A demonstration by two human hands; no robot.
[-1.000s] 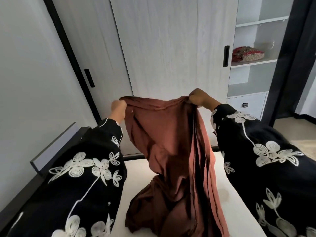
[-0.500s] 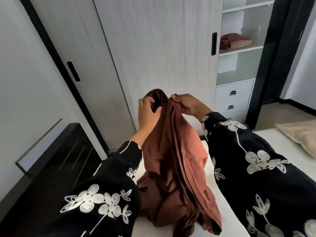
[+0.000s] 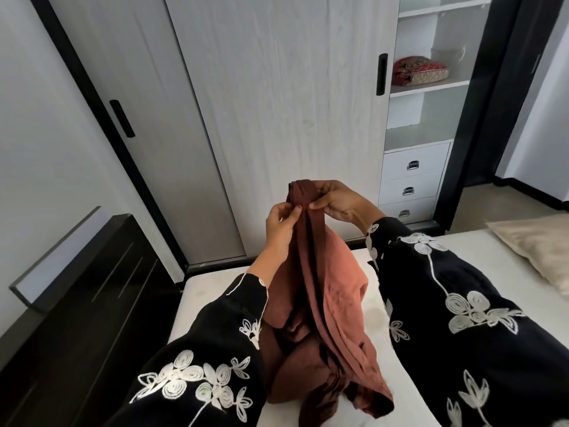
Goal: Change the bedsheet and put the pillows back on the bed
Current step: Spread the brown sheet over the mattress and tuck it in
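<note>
Pale wood-grain wardrobe doors (image 3: 277,112) with black vertical handles fill the background, and beside them an open white shelf unit (image 3: 431,87) holds a red patterned pouch (image 3: 418,70) above three small drawers. Below stands a bed with a bare white mattress (image 3: 363,303); its black slatted headboard (image 3: 80,318) runs along the mattress's left edge.

Both forearms, in black sleeves embroidered with white flowers, reach forward over the mattress and meet above its far edge. The left hand (image 3: 281,223) is raised with the wrist bent, palm facing right, its thumb and fingertips pressed together on a gathered edge of the rust-brown cotton bedsheet (image 3: 326,303). The right hand (image 3: 337,200) sits just beside it and slightly higher, palm turned down and leftward, fingers curled over the bunched top of the same sheet with the thumb pinching from below. The two hands nearly touch, with the cloth bundled between them.

From this double grip the sheet hangs straight down in long narrow folds between the two forearms, widens into a lighter salmon-toned panel on the right side, and ends in a crumpled heap resting on the mattress near its front edge. A beige pillow (image 3: 535,254) lies at the mattress's right edge, well apart from the sheet.
</note>
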